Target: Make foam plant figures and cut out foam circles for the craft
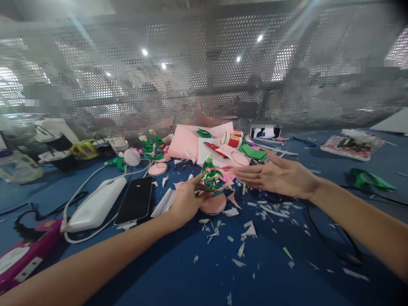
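A small green paper plant (pixel 213 177) with curled strips and a pale tip stands upright on a round pink base (pixel 213 204) in the middle of the table. My left hand (pixel 186 199) reaches it from the left, its thumb and fingers closed at the lower part of the plant, just above the base. To the right of the plant, my right hand (pixel 280 176) is open, its fingers stretched out towards the plant with nothing in them. A second green paper plant (pixel 154 148) on a pink disc (pixel 158 168) stands farther back on the left.
White and pink paper scraps (pixel 250 229) litter the blue table (pixel 178 267). Left are a black phone (pixel 135 199), a white power bank (pixel 97 204), cables and a magenta power strip (pixel 28 250). Behind lie pink sheets (pixel 185 142), red-and-white cups (pixel 232 139) and a propped phone (pixel 265 131).
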`<action>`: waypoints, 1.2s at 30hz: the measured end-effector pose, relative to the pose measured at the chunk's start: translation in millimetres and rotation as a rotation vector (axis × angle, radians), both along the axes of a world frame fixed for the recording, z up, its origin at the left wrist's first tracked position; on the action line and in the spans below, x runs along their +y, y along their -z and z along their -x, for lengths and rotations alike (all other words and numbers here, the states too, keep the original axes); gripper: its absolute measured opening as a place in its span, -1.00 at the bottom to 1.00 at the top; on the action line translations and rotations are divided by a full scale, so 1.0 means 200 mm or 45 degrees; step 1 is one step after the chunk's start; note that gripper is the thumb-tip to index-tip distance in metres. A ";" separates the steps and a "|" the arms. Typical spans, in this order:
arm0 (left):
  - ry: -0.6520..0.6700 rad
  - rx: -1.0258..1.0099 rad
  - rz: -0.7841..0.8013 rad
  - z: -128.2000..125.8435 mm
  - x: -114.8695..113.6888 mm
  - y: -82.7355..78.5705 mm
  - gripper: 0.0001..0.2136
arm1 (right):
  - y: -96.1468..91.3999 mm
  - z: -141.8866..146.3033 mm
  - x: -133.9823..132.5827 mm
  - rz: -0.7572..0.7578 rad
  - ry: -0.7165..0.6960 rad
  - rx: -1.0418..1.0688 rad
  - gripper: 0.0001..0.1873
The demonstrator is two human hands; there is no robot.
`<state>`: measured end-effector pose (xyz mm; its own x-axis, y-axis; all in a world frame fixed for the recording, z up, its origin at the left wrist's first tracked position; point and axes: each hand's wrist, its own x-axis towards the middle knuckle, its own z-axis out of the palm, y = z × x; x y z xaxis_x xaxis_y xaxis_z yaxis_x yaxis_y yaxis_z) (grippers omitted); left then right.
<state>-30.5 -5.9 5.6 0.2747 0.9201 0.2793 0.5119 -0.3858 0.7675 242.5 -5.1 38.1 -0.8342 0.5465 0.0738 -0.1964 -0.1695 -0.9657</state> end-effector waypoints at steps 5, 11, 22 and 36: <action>0.002 -0.013 0.008 0.00 -0.01 -0.01 -0.61 | -0.03 0.01 -0.03 -0.060 -0.170 -0.129 -0.13; -0.024 0.006 0.036 -0.01 0.00 -0.01 -0.61 | 0.00 0.03 -0.03 -0.058 -0.268 -0.156 0.02; 0.020 -0.060 0.062 0.00 0.00 0.00 -0.65 | 0.06 0.04 -0.01 -0.043 -0.234 -0.109 0.12; 0.000 -0.033 0.048 -0.01 0.00 0.00 -0.60 | 0.06 0.02 0.01 -0.096 -0.174 -0.044 0.03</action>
<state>-29.4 -5.4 5.4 0.2680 0.9299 0.2518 0.4915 -0.3567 0.7945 239.4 -3.1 25.1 -0.9033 0.4215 0.0799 -0.1426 -0.1194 -0.9826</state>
